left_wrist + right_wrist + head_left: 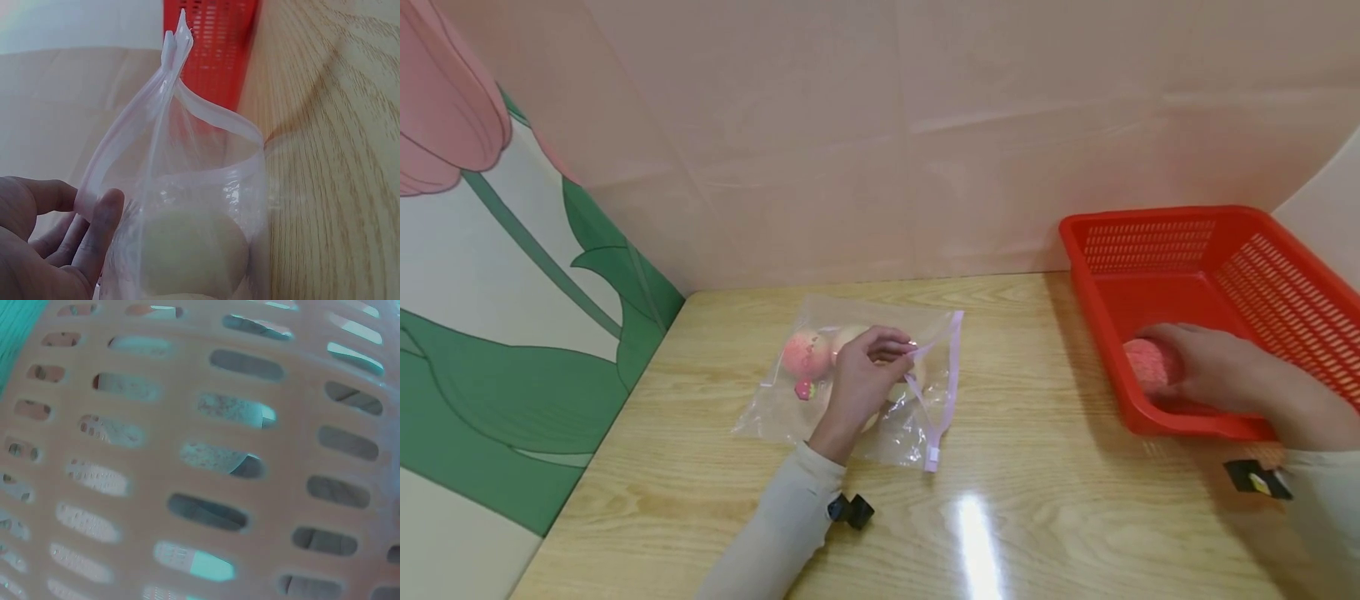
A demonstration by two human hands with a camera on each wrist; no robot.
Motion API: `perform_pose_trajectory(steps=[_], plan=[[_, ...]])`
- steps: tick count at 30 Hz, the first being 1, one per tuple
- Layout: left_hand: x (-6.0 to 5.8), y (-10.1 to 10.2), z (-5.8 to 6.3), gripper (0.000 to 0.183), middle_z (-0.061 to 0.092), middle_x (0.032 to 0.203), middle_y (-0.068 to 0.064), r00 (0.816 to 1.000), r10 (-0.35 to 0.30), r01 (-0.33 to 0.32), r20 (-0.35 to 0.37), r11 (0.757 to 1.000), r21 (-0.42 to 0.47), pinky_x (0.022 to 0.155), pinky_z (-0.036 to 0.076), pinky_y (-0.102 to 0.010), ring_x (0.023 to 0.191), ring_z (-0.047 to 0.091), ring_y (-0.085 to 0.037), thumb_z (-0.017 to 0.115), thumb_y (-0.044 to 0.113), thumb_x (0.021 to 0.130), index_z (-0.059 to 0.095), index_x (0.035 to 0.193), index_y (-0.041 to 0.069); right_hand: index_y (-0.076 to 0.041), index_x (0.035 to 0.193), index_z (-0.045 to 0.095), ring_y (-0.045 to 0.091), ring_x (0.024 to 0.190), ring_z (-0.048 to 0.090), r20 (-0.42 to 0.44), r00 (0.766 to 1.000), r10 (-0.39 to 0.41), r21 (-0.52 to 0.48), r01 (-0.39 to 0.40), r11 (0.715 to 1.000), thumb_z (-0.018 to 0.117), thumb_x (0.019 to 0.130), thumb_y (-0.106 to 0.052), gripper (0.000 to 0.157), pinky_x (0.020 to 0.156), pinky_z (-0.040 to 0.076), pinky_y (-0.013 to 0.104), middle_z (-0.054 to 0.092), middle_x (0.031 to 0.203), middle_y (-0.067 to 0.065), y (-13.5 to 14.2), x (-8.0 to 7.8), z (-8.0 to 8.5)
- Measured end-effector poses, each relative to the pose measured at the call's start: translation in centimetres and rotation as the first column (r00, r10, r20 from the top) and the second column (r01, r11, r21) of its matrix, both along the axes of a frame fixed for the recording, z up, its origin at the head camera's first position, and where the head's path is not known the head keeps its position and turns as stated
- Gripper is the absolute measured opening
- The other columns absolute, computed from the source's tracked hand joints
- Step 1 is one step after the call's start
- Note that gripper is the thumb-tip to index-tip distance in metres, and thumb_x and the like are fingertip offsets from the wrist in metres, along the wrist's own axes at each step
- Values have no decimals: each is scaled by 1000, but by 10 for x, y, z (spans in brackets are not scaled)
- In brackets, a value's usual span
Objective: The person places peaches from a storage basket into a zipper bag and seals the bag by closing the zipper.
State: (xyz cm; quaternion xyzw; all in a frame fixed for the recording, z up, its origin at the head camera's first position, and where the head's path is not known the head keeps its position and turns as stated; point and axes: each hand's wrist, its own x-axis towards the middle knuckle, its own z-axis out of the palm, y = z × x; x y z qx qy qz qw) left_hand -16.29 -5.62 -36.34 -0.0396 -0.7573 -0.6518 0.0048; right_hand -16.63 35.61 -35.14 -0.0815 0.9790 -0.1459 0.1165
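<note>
A clear slider zip bag [786,421] with a lilac zip edge lies on the table, its mouth partly open. Inside it are several round, pale yellow and pink fruits [806,356] that look like peaches. My left hand [868,375] pinches one lip of the bag's mouth between thumb and fingers; the lifted lip [103,159] shows in the left wrist view. To the right, my right hand [1217,367] reaches into a red plastic basket [1093,292] and grips a pinkish-red, speckled peach-like fruit [1150,365]. In the right wrist view the slotted basket wall [156,487] hides most of that hand.
The wooden table [1015,400] spreads between bag and basket. A plain pinkish backdrop [887,167] stands behind, and a flower-printed panel [512,375] rises along the left side. The zip's white slider [932,456] sits at the bag's near corner.
</note>
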Motion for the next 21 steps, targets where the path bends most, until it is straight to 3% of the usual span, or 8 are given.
perform_pose_trajectory(steps=[8,15,21], plan=[[-1,-1,0,23,74,100,-17,1000,-2,2,2,1000,0,68,62,-28,77,68,-11,72,-4,84,68,107,-2,-7,139,48,31,90,58,24,999,-49,29,48,998,91,58,-49,101,68,55,44,63,115,20,-1,-1,1],[-1,-1,-1,22,73,100,-18,1000,-6,6,4,1000,10,69,62,-29,77,68,-12,72,-4,84,68,106,-1,-6,139,46,30,92,57,25,999,-29,9,29,1000,90,62,-46,97,66,54,39,62,116,21,-1,1,2],[-2,-1,-1,21,74,100,-18,1000,-8,8,-4,1000,10,69,62,-30,77,68,-12,72,-4,84,68,105,0,-7,140,44,29,89,58,6,999,-42,5,42,999,91,60,-49,103,63,54,37,63,114,21,-2,2,7]])
